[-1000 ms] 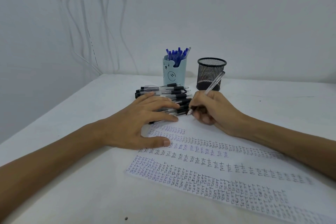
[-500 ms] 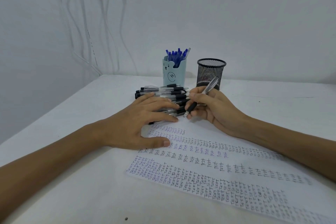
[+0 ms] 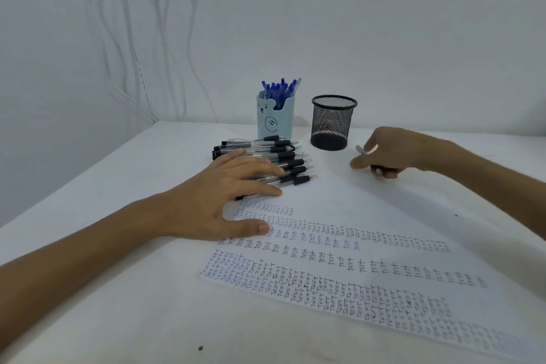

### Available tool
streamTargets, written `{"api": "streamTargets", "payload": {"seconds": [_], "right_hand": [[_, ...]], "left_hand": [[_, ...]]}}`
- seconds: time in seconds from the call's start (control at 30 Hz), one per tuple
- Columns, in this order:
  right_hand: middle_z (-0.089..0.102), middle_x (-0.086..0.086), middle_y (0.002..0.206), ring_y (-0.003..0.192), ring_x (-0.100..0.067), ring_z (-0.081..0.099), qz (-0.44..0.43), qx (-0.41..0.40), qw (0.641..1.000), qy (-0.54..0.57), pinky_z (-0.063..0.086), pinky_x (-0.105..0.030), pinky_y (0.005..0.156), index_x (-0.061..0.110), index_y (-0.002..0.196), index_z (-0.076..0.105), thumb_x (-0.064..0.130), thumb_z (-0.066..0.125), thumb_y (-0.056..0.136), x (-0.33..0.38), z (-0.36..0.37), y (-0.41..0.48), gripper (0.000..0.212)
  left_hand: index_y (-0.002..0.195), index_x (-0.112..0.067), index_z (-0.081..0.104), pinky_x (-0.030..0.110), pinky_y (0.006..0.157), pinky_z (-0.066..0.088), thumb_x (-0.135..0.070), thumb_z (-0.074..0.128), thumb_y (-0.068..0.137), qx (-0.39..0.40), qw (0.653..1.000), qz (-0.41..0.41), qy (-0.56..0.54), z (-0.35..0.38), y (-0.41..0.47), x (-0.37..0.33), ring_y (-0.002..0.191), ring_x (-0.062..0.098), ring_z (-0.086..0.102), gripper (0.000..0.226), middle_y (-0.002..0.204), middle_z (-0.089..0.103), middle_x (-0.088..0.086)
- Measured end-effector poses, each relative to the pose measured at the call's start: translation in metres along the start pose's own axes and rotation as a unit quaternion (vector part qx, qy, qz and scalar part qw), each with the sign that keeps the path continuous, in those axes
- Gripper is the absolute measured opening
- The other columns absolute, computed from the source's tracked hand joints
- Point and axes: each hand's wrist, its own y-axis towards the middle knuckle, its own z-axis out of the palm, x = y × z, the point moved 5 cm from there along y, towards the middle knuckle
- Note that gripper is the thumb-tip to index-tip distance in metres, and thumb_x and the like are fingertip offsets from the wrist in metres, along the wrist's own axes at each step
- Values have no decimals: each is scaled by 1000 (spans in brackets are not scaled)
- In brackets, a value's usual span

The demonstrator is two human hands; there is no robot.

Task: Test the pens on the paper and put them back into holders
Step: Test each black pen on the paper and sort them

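The left hand (image 3: pixel 224 195) is staying where it was a second ago. It is lying flat and open. Its fingers are resting on the pile of black pens (image 3: pixel 266 159), and its thumb is pressing on the top of the paper (image 3: pixel 369 263). It is not gripping anything. The pens in the pile are lying on their sides, side by side, on the white table (image 3: pixel 118 174), with their dark grips pointing right.

Behind the pile, the blue bear holder (image 3: pixel 274 120) is standing full of blue pens (image 3: pixel 280 87). Just to its right, the black mesh holder (image 3: pixel 334 122) is standing, and it looks like it has no pens in it.

The big change is on the right. A second ago the right hand (image 3: pixel 393 154) was writing at the top of the paper, next to the pile. Now it is off the paper, to the right of the mesh holder and near it. Its fingers are curling around one pen (image 3: pixel 360 149).

I think this pen is done with its test and is going into the mesh holder next.

The hand is hiding most of the pen. The pen is slanting, with its clear end pointing up and left toward the mesh holder. A dark bit is peeking out under the fingers, low and to the right. That may be the writing end, but I cannot tell for sure.
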Motion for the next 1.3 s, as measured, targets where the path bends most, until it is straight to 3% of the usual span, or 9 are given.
{"api": "streamTargets", "payload": {"seconds": [0.13, 0.27, 0.47, 0.67, 0.83, 0.9, 0.97, 1.13, 1.3], "right_hand": [[70, -3, 57, 60, -20, 66, -13, -116, 992, -50, 46, -10, 53, -3, 106, 55, 20, 61, 93, -13, -5, 27, 27], [70, -14, 88, 104, -29, 64, -30, -172, 981, -86, 55, -38, 86, 7, 117, 57, 35, 61, 91, -10, -2, 50, 39], [73, -18, 97, 104, -36, 64, -23, -179, 977, -114, 56, -44, 87, 0, 107, 68, 36, 60, 94, -8, -1, 54, 39], [60, -18, 112, 98, -36, 56, -9, -208, 948, -241, 37, -35, 72, 4, 102, 45, 29, 55, 97, 16, -1, 21, 27], [56, 4, 86, 90, -24, 60, -231, -201, 917, -256, 38, -31, 66, 19, 102, 57, 32, 60, 92, 71, 27, -29, 17], [48, 18, 72, 71, -8, 53, -379, -164, 880, -233, 36, -22, 58, 23, 94, 57, 28, 62, 90, 92, 42, -48, 8], [54, 17, 79, 68, -8, 53, -463, -133, 842, -243, 44, -23, 57, 24, 94, 61, 27, 60, 89, 104, 56, -57, 6], [61, 10, 106, 94, -9, 58, -511, -129, 815, -240, 57, -38, 67, 25, 110, 66, 46, 51, 100, 100, 70, -49, 28], [58, 4, 116, 108, -12, 52, -548, -123, 790, -244, 57, -40, 75, 21, 111, 65, 37, 51, 103, 95, 70, -41, 23]], "left_hand": [[145, -33, 61, 54, 129, 15, -67, 59, 97, 2, 1000, 0, 1, 0, 0, 0, 155, 7, 31, 58, 163, 41, -16], [145, -32, 61, 55, 129, 17, -65, 60, 98, -1, 1000, 1, 0, 0, 0, -1, 155, 8, 31, 58, 162, 41, -16], [145, -33, 61, 56, 127, 20, -65, 61, 98, 1, 1000, -3, 3, 0, 0, 0, 155, 10, 33, 57, 163, 41, -16], [146, -31, 59, 56, 128, 18, -65, 61, 97, 0, 1000, -9, -2, 0, 0, 0, 154, 8, 33, 59, 162, 42, -16], [156, -28, 44, 47, 131, 15, -64, 62, 96, 1, 999, -29, -18, -1, 0, -2, 154, 3, 32, 72, 161, 42, -19], [159, -28, 39, 42, 131, 13, -66, 62, 95, 1, 999, -38, -23, -2, 0, -2, 153, 0, 30, 77, 161, 41, -19], [158, -31, 36, 36, 131, 12, -67, 62, 94, 4, 999, -40, -27, -3, -1, -4, 152, -3, 29, 77, 160, 40, -22], [155, -36, 30, 20, 125, 21, -68, 70, 88, 6, 997, -63, -53, -3, -3, 0, 147, -9, 27, 84, 155, 30, -36], [152, -42, 25, 4, 116, 15, -65, 73, 87, 1, 997, -61, -50, -4, -2, 0, 143, -17, 24, 85, 148, 21, -49]]}}
